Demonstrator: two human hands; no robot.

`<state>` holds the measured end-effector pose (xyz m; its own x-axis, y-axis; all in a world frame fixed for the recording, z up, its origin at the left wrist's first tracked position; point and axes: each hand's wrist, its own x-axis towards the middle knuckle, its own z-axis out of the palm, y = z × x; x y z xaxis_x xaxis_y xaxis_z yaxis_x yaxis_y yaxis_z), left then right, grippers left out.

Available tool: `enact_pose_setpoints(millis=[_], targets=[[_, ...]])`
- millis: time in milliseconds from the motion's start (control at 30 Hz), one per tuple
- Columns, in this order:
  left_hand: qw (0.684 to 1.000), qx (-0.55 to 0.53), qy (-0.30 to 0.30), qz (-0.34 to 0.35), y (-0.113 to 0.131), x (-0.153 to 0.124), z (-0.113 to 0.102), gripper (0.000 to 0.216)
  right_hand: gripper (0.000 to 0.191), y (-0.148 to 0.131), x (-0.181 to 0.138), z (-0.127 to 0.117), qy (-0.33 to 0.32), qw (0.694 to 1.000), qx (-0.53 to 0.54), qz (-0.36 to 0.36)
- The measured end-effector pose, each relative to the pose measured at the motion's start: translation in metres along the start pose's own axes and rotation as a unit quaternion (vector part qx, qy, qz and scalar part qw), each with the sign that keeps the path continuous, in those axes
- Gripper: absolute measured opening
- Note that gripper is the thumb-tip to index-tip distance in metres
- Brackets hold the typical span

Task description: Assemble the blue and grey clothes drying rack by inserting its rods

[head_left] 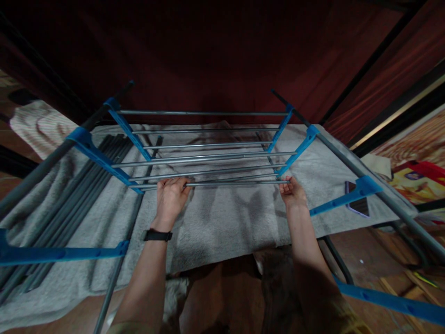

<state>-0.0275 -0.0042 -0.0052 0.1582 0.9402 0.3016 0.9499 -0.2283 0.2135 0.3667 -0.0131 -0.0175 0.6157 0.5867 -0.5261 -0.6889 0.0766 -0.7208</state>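
Observation:
A rack frame of grey metal tubes and blue plastic brackets stands over a cloth-covered surface. My left hand (173, 197), with a dark band on its wrist, is closed around a thin grey rod (236, 183) near the rod's left part. The rod's right end is pinched in the fingers of my right hand (292, 191). Just beside that end is the lower tip of a blue bracket (290, 155). On the left, another blue bracket (104, 160) carries the ends of several crossbars (205, 158). My left hand partly hides the rod's left end.
Several loose grey tubes (74, 211) lie on the grey cloth (222, 227) at left. A phone (358, 199) rests on the cloth at right, behind a blue bracket (342, 200). Long side tubes (410, 215) reach toward me. A dark red curtain (215, 60) hangs behind.

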Motion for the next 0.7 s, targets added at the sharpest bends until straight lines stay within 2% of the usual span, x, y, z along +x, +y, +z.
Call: enact_pose_setpoints(millis=[167,467,700], targets=[[0.996,0.042,0.053,-0.054,-0.005,-0.005,-0.004,0.023,0.021,0.001,0.005,-0.002,0.000,1.000,-0.009,-0.012],[0.995,0.045,0.037,-0.080,-0.010,-0.011,-0.002,0.021,0.019,0.001,0.007,-0.003,-0.013,1.000,-0.016,-0.002],[0.993,0.034,0.074,-0.086,-0.007,-0.015,-0.010,0.024,0.020,0.005,0.004,0.002,-0.038,0.998,-0.008,0.040]])
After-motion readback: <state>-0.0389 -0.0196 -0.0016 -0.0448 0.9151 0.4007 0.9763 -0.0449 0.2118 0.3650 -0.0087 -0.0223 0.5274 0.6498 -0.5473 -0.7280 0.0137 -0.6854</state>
